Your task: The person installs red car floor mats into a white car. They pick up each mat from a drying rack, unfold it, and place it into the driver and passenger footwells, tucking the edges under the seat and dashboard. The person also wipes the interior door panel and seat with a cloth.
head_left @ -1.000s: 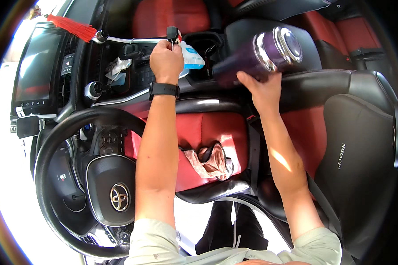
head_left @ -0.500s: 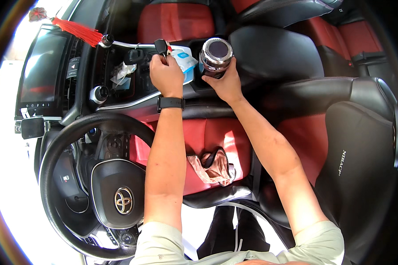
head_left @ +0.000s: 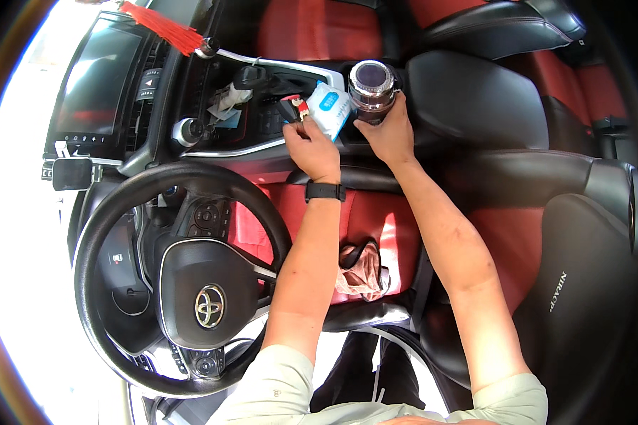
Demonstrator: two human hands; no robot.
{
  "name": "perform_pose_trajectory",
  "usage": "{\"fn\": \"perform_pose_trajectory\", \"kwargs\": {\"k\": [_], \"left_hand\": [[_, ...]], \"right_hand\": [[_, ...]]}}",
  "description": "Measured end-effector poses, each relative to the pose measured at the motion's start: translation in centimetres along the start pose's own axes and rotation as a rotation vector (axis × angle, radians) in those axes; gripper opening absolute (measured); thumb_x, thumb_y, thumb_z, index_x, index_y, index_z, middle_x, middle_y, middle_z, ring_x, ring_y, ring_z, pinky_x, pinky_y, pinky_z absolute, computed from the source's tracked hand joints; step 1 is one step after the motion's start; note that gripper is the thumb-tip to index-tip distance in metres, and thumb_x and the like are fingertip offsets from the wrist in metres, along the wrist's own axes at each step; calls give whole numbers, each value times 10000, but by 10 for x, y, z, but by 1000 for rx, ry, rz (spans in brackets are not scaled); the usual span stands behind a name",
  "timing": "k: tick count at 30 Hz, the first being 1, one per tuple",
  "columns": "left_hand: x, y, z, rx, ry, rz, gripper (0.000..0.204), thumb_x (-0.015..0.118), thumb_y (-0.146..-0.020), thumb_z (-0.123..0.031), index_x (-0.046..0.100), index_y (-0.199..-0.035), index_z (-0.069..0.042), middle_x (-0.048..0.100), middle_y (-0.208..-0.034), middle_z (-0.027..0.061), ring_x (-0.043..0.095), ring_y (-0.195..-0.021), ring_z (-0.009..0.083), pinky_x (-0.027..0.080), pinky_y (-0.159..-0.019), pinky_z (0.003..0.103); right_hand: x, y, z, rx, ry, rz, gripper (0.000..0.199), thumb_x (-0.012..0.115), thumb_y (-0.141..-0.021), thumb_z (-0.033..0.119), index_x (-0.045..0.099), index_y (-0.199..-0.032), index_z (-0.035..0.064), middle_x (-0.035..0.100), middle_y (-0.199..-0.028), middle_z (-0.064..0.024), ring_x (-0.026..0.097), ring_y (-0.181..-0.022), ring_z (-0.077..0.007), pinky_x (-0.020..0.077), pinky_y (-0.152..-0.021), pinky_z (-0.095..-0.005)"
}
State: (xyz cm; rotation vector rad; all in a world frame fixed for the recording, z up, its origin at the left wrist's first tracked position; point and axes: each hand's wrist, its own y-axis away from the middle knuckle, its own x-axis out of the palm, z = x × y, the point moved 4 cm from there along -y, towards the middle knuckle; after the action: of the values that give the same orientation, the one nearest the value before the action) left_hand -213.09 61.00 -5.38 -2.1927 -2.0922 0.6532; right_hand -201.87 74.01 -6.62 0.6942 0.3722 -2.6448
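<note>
My left hand (head_left: 313, 150) is closed at the centre console, its fingers pinching a black key fob (head_left: 288, 110) with a red-and-white charm (head_left: 300, 105) on it. A white-and-blue packet of wipes (head_left: 330, 106) lies just beyond those fingers, touching or very near them. My right hand (head_left: 388, 134) is wrapped round the lower part of a dark thermos cup (head_left: 372, 86) with a shiny chrome lid. The cup stands upright by the console's rear end. Its base is hidden, so I cannot tell whether it rests in a holder.
The steering wheel (head_left: 207, 301) is at the left near side, the gear lever (head_left: 252, 76) ahead of my left hand. A crumpled pink cloth (head_left: 361, 273) lies on the red driver's seat (head_left: 397, 244). Right of the cup is a black armrest (head_left: 478, 99). A red tassel (head_left: 164, 28) hangs at far left.
My left hand has moved back toward me with the key fob, uncovering more of the wipes packet. My right hand keeps its grip on the cup. The whole view has shifted.
</note>
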Motion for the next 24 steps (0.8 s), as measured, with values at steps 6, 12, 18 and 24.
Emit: {"fn": "perform_pose_trajectory", "kwargs": {"k": [6, 12, 18, 24], "left_hand": [[-12, -1, 4, -83, 47, -68, 273, 578, -983, -215, 483, -857, 7, 560, -782, 140, 517, -706, 261, 452, -698, 397], [-29, 0, 22, -203, 109, -80, 246, 565, -1005, -222, 535, -947, 16, 567, -849, 37, 493, -737, 129, 433, -669, 313], [-36, 10, 12, -226, 132, -89, 242, 554, -1004, -206, 545, -1014, 36, 600, -928, 82, 540, -785, 163, 460, -727, 324], [-42, 5, 6, -337, 298, -209, 284, 523, -1024, -225, 538, -1036, 58, 607, -984, 150, 569, -855, 228, 468, -800, 373]], "right_hand": [[5, 1, 1, -44, -2, 18, 996, 877, -675, 219, 289, -1444, -16, 478, -1414, -239, 501, -1288, -408, 447, -1046, -443], [3, -3, -5, -21, -32, 59, 991, 881, -671, 211, 302, -1441, -22, 481, -1410, -238, 503, -1292, -399, 449, -1042, -436], [1, -3, -9, -46, -16, 64, 997, 885, -676, 216, 298, -1449, -11, 468, -1429, -238, 493, -1306, -397, 446, -1047, -436], [-2, 3, -11, -85, -17, 29, 827, 844, -743, 223, 375, -1381, -18, 499, -1381, -242, 508, -1288, -366, 420, -1053, -413]]}}
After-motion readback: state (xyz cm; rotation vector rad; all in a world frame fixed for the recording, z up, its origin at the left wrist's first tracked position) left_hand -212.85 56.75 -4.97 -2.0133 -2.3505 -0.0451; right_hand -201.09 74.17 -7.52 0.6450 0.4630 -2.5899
